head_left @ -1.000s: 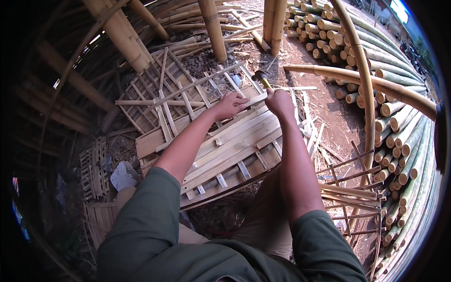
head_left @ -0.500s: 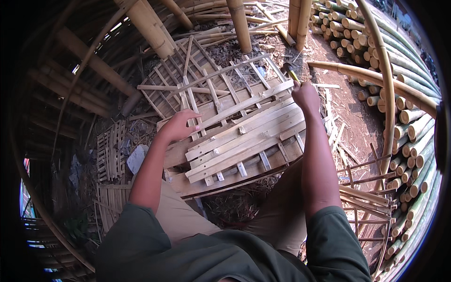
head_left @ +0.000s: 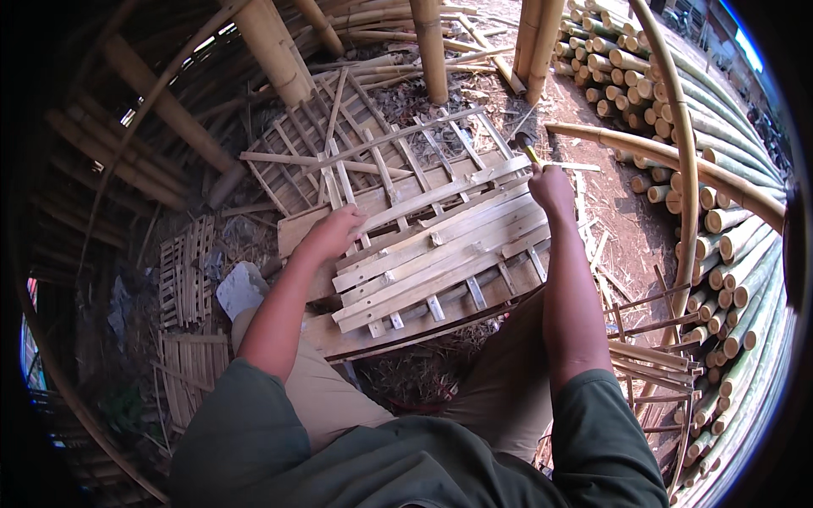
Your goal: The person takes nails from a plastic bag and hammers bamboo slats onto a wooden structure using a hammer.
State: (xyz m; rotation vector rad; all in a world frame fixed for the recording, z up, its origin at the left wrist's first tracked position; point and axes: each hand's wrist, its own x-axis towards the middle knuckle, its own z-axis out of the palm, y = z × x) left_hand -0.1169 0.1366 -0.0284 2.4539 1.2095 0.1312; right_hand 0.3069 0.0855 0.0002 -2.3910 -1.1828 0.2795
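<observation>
My right hand grips a hammer by its yellow-and-black handle, its dark head raised beyond the far right corner of a slatted panel. Pale bamboo slats lie side by side across narrower crosspieces, which stick out along the near and far edges. At the left end of the farthest wide slat, my left hand is closed with its fingertips on that end. Whether a nail is in those fingers cannot be seen. Beneath the panel is a wide wooden board in front of my knees.
Another slatted frame lies beyond the panel, with a loose stick across it. Small slatted panels are on the left ground beside a pale slab. Thick bamboo posts stand ahead; cut bamboo poles are stacked at right.
My left hand's fingers have closed from spread apart and come down at the slat's end. The hammer has shifted slightly lower in view, still in my right hand.
</observation>
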